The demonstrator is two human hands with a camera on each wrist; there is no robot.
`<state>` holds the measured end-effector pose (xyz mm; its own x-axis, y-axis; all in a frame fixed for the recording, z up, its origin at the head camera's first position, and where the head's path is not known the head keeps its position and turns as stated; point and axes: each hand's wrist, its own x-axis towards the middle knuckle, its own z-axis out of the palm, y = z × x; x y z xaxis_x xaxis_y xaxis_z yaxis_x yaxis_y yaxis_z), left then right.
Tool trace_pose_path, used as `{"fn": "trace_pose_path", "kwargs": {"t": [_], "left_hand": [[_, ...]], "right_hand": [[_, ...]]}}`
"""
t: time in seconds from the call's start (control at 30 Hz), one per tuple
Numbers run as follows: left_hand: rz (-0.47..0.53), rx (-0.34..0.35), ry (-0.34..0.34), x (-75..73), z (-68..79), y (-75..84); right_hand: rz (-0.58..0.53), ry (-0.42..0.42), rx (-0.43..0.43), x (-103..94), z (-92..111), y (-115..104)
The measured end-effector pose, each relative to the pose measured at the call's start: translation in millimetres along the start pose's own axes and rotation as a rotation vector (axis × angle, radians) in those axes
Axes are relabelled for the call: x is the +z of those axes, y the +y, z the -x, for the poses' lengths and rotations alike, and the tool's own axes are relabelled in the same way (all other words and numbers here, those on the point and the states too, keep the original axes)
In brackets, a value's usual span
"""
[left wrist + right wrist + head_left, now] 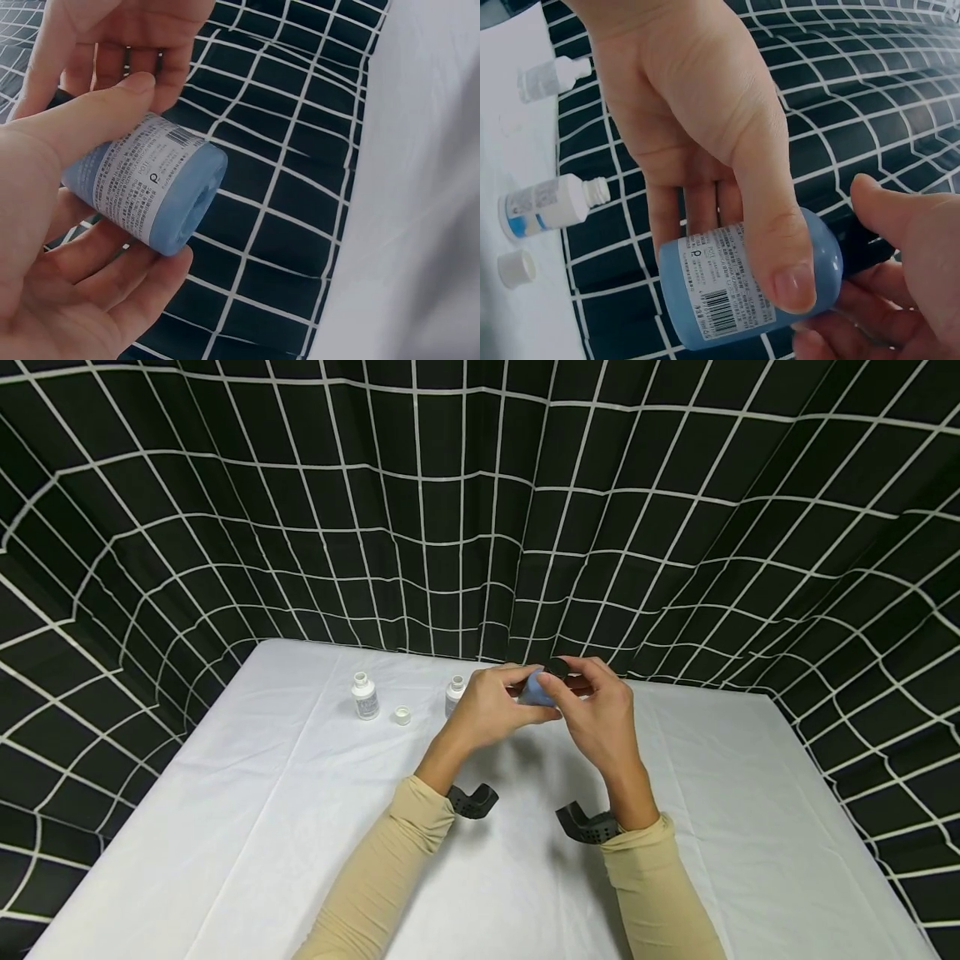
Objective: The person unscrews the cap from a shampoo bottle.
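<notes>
A blue bottle (536,689) with a black cap (556,667) is held above the far part of the table, tilted with its cap to the right. My left hand (495,697) grips the body, its thumb across the white printed label (727,289) in the right wrist view. My right hand (600,714) has its thumb and fingers around the cap, which they partly hide. In the left wrist view the bottle's blue base (191,199) faces the camera, while the cap is mostly covered by my hands.
On the white-clothed table (300,793) stand two uncapped white bottles, one on the left (365,697) and another (453,692) partly behind my left hand. A white cap (402,716) lies between them. Behind hangs a black curtain (465,510) with white grid lines.
</notes>
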<state>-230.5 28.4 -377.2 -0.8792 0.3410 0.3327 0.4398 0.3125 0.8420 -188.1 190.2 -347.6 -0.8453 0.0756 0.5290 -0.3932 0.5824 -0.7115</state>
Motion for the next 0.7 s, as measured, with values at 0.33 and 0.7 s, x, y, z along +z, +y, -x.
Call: {"fn": "trace_pose_path", "kwargs": {"t": [0.33,0.7], "left_hand": [[-0.008,0.044,-0.062,-4.9,1.7,-1.5],[0.079,0.101,-0.18,-15.2,3.8,-7.1]], "right_hand": [[0.056,-0.003,-0.079,1.1,4.3,-3.2],[-0.039,-0.078,-0.175,-4.3,3.4,-3.4]]}}
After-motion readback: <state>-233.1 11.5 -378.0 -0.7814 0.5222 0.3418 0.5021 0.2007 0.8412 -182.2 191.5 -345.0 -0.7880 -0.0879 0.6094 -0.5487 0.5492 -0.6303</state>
